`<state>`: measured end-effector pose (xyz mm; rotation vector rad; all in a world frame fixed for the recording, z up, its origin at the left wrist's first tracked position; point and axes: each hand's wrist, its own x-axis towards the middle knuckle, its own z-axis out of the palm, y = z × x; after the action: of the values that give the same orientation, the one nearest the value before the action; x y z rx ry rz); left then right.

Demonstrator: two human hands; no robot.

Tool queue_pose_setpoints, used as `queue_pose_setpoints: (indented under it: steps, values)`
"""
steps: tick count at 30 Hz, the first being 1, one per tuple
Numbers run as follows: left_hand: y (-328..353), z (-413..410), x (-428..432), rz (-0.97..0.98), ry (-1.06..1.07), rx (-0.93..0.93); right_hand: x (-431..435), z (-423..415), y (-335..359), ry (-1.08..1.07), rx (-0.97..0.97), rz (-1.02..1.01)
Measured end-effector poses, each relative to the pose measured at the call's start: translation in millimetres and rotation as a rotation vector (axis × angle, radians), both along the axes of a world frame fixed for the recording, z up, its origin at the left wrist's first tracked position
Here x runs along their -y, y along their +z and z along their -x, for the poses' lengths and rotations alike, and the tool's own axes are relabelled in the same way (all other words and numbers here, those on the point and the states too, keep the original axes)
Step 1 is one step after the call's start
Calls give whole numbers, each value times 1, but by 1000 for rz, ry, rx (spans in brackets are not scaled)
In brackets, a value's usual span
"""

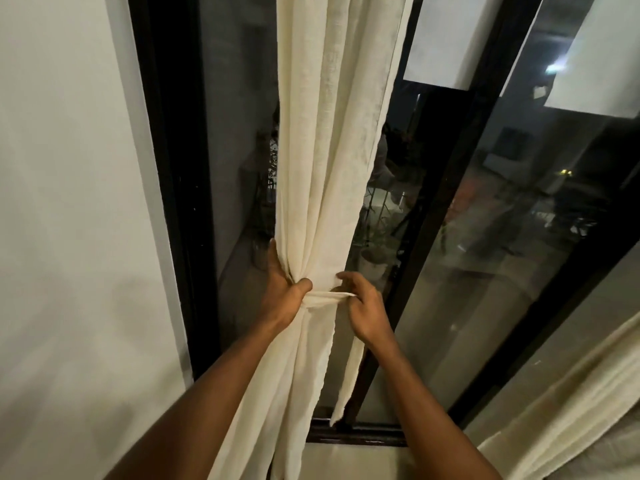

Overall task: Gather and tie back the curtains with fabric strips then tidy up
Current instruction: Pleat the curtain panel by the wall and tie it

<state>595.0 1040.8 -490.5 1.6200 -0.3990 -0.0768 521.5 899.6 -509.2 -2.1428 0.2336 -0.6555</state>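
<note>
Cream curtain (322,150) is hanging in front of the dark glass door (485,271) and is gathered into a narrow waist low in the view. Its long axis is running vertically.

Left hand (282,296) is holding that waist from the left side, fingers passing behind the folds and thumb crossing the front. Its grip is clamped on the curtain.

Fabric strip (325,296) is lying horizontally across the front of the bundle, at right angles to the curtain's axis. It is running from under the left thumb rightward to the right hand (367,308), whose grip is pinching the strip just beside the bundle. A loose tail of like cloth appears to be hanging below that hand toward the door's bottom rail.

Judgement: wrapping is under way and the knot is not yet made. The coming move is turning on the strip's free end lying right of the bundle, nearer the right hand. That hand is best placed to carry it round behind while the left is pinning the gather.

A second curtain (571,386) is hanging at lower right, well apart.
</note>
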Motion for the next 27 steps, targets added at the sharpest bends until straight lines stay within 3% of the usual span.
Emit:
queue_pose_setpoints:
  steps: [6,9,12,18,27]
  values:
    - [-1,-9,-7,-93,-160,-226,9,-19,21,-170,-17,-70]
    - [-2,-11,-8,-56,-254,-261,21,-33,30,-249,-135,-92]
    - [-2,-13,-8,36,-282,-288,29,-44,36,-218,-292,-107]
    - [-4,-15,-11,94,-381,-371,30,-62,37,-174,-403,-112]
    - [2,-15,-17,189,-543,-484,20,-68,40,-25,-391,-6]
